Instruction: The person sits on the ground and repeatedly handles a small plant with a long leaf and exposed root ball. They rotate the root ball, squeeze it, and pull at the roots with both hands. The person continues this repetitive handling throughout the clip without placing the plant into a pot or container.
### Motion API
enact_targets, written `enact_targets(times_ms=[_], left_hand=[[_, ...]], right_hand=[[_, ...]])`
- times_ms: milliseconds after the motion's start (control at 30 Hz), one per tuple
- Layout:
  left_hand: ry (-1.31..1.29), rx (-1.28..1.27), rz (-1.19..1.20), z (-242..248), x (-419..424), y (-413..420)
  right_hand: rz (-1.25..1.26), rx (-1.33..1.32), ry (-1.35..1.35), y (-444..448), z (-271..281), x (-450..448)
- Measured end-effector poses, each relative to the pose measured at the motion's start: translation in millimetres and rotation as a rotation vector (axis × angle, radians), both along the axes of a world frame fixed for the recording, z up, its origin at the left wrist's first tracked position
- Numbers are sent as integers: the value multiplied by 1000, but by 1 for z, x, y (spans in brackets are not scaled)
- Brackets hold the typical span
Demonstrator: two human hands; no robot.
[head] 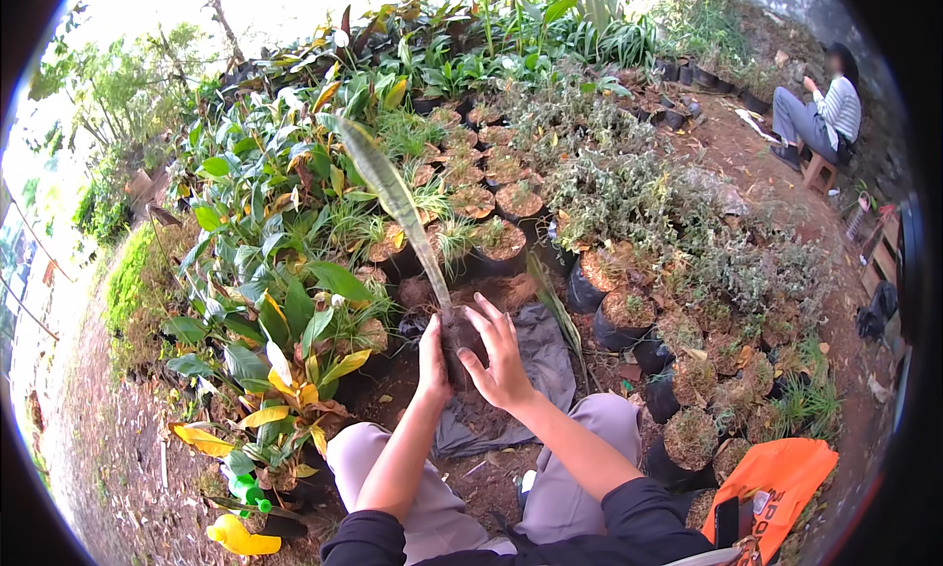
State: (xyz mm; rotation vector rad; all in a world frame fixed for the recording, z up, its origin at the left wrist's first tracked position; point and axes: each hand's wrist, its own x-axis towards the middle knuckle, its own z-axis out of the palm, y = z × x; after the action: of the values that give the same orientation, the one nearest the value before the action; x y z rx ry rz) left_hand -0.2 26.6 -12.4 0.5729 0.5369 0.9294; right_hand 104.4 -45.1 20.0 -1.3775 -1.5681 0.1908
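Observation:
A snake plant with one long upright mottled leaf rises between my hands, its tip tilted to the left. Around its base is a dark soil ball. My left hand cups the left side of that soil, fingers pointing up. On the other side, my right hand presses against it with thumb and fingers spread. Beneath, a dark grey plastic sheet with loose soil lies on the ground between my knees. A second snake plant leaf leans just right of the sheet; its lower end is hard to make out.
Soil-filled black grow bags stand ahead and right, near dry bushy plants. Leafy plants crowd the left. A yellow bottle and green bottle lie lower left. An orange bag sits lower right. Another person sits on a stool.

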Motion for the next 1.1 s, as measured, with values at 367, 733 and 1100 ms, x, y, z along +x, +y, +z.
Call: enact_targets(times_ms=[367,733,1100], left_hand=[[248,106,2,25,-14,5],[-54,3,-45,-6,9,0],[147,137,-51,-25,20,-4]], right_hand=[[128,-22,753,10,-9,0],[-180,-48,25,-3,-13,-7],[-81,11,29,-5,-18,11]])
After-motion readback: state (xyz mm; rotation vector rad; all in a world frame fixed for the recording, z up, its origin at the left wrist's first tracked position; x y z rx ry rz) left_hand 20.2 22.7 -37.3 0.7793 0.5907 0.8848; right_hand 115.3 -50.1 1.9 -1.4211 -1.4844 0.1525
